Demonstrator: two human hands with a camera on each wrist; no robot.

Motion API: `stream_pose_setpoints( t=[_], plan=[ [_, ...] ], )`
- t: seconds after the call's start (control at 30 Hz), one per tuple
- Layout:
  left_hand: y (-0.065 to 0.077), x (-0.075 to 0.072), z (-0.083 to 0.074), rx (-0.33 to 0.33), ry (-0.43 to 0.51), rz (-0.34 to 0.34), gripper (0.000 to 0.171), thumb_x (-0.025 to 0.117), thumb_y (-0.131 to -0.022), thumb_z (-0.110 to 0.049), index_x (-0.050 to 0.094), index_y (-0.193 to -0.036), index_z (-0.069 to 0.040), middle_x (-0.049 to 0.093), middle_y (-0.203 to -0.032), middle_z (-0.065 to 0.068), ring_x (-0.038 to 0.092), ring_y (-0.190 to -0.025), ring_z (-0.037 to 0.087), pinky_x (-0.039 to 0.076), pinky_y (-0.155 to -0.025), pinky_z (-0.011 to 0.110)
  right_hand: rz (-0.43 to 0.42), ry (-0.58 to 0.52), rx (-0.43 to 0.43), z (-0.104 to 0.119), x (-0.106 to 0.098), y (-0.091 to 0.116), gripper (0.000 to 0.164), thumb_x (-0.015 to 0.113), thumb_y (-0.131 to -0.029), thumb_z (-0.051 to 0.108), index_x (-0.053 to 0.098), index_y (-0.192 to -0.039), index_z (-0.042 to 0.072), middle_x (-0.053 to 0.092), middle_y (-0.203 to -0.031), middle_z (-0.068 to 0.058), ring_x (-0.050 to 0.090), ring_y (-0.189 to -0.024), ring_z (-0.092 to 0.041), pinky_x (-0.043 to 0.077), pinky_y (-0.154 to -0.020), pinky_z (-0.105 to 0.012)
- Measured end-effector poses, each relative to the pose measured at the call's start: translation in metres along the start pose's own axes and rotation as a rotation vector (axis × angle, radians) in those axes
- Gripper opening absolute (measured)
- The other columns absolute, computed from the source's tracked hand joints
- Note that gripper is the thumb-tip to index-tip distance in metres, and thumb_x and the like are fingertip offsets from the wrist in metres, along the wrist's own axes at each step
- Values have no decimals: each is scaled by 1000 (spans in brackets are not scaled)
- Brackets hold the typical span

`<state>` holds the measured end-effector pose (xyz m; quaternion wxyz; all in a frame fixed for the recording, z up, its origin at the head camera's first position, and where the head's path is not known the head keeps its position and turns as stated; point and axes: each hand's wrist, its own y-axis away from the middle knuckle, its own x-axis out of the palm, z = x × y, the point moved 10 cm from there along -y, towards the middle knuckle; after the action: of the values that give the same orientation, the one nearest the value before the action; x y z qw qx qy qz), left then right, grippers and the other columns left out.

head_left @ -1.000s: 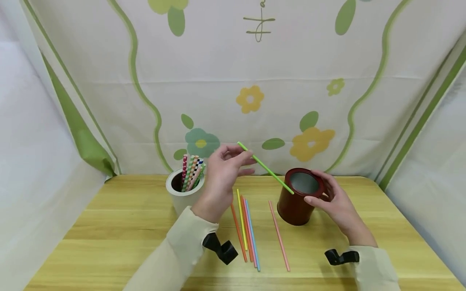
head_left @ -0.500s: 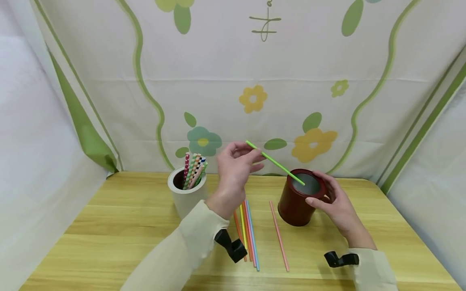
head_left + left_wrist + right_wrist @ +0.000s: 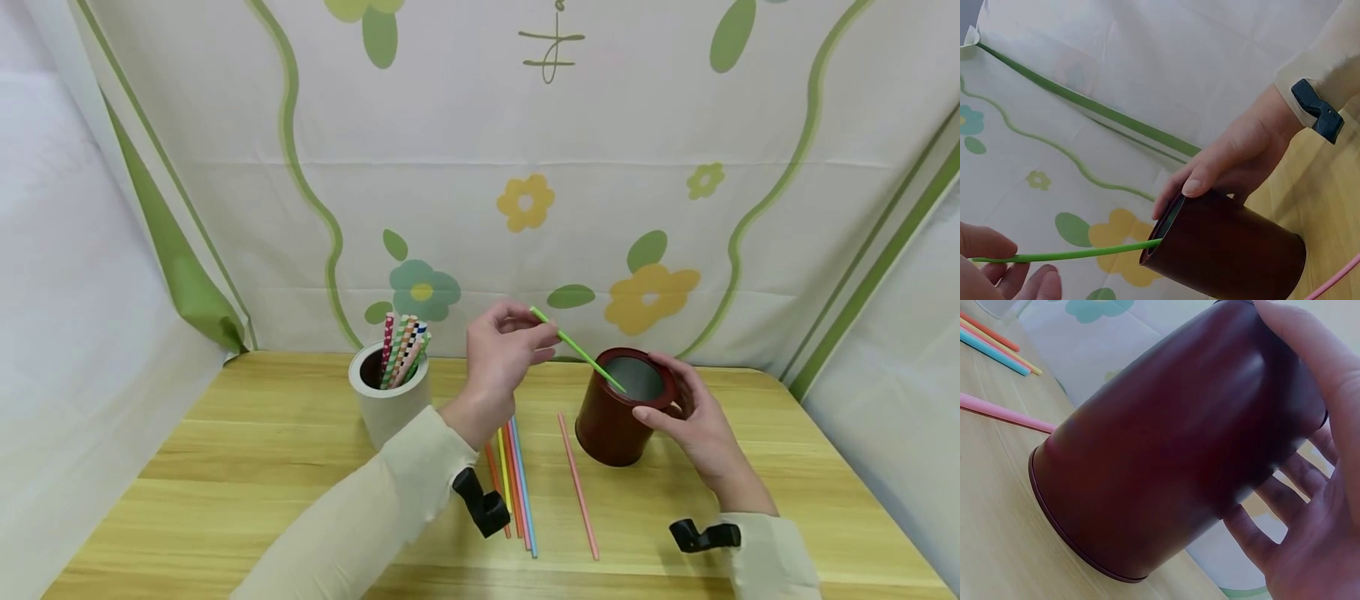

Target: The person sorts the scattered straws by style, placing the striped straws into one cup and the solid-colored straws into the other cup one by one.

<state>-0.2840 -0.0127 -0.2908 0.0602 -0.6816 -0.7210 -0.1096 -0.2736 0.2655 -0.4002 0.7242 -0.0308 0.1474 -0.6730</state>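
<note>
A: How is the left hand [image 3: 504, 350] engaged?
B: A thin, smooth, bright-green straw [image 3: 577, 348] is grasped in its grip, pinched near the upper end; the lower end is dipped into the mouth of a dark-red cylindrical canister [image 3: 613, 429].
A: And the canister?
B: It is grasped at rim and side by the right hand [image 3: 697, 425], its base supported by the pale wooden table [image 3: 225, 467].
A: What is laid left of the canister?
B: A single pink straw [image 3: 577, 487] is placed nearest, then orange, yellow, pink and blue straws [image 3: 516, 492]; farthest, patterned straws [image 3: 403, 354] are held in a white cylindrical cup [image 3: 390, 412].
</note>
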Motion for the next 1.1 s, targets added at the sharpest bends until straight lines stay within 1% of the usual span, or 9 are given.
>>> stream_pose_setpoints(
  t=[0.1, 0.17, 0.37, 0.43, 0.53, 0.63, 0.8, 0.9, 1.1],
  plan=[
    [-2, 1, 2, -55, -43, 50, 15, 80, -94, 0, 70, -104, -5, 80, -99, 10, 83, -93, 28, 67, -87, 39, -4, -13, 0, 0, 1, 1, 78, 76, -97, -3, 40, -163, 16, 58, -147, 15, 57, -126, 1, 50, -95, -13],
    [-3, 2, 1, -78, -102, 86, 15, 80, -95, -2, 70, -106, -4, 81, -102, 13, 83, -98, 29, 66, -89, 39, -6, -22, -3, 1, 1, 1, 78, 75, -96, -4, 40, -163, 15, 58, -146, 15, 57, -126, 1, 50, -95, -13],
    [-12, 5, -7, -124, -347, 224, 14, 79, -96, -6, 70, -106, -5, 80, -106, 12, 82, -105, 29, 64, -92, 35, -11, -22, -8, 0, 4, -1, 78, 76, -96, -4, 41, -162, 15, 59, -146, 13, 57, -127, 1, 48, -97, -13],
    [-14, 7, -10, -138, -424, 278, 11, 79, -96, -7, 72, -105, -4, 78, -111, 10, 81, -107, 30, 63, -95, 37, -11, -18, -4, -1, 4, -1, 78, 77, -96, -3, 41, -162, 15, 59, -145, 14, 57, -127, 1, 47, -98, -13],
    [-17, 10, -13, -156, -518, 354, 12, 79, -95, -6, 76, -106, -2, 75, -120, 11, 81, -106, 30, 62, -99, 39, -13, 5, -3, -1, 3, -2, 78, 77, -96, -2, 41, -163, 16, 59, -145, 14, 57, -127, 2, 47, -98, -12],
    [-17, 14, -16, -168, -578, 411, 13, 80, -94, -5, 80, -107, -2, 71, -129, 10, 82, -100, 29, 63, -97, 38, -14, 5, -7, 0, 1, -2, 78, 77, -96, -3, 41, -163, 15, 59, -145, 13, 58, -127, 2, 47, -98, -12],
    [-16, 22, -15, -168, -618, 469, 9, 80, -94, -6, 82, -103, -3, 70, -130, 6, 83, -85, 27, 65, -85, 34, -16, -8, -17, 3, 0, 0, 77, 77, -95, -5, 43, -162, 14, 60, -144, 13, 59, -126, 2, 48, -97, -12],
    [-18, 26, -12, -167, -592, 474, 9, 80, -94, -4, 82, -103, -2, 70, -127, 6, 83, -81, 27, 65, -84, 34, -19, -3, -18, 4, 0, 1, 77, 77, -94, -5, 44, -161, 14, 61, -144, 13, 59, -125, 2, 48, -97, -12],
    [-20, 33, -4, -145, -544, 477, 10, 80, -93, -2, 81, -103, -1, 74, -116, 9, 83, -80, 26, 65, -79, 33, 30, 17, -17, 5, 6, -2, 79, 78, -93, -5, 44, -161, 13, 59, -147, 13, 59, -127, 1, 49, -97, -13]
  ],
)
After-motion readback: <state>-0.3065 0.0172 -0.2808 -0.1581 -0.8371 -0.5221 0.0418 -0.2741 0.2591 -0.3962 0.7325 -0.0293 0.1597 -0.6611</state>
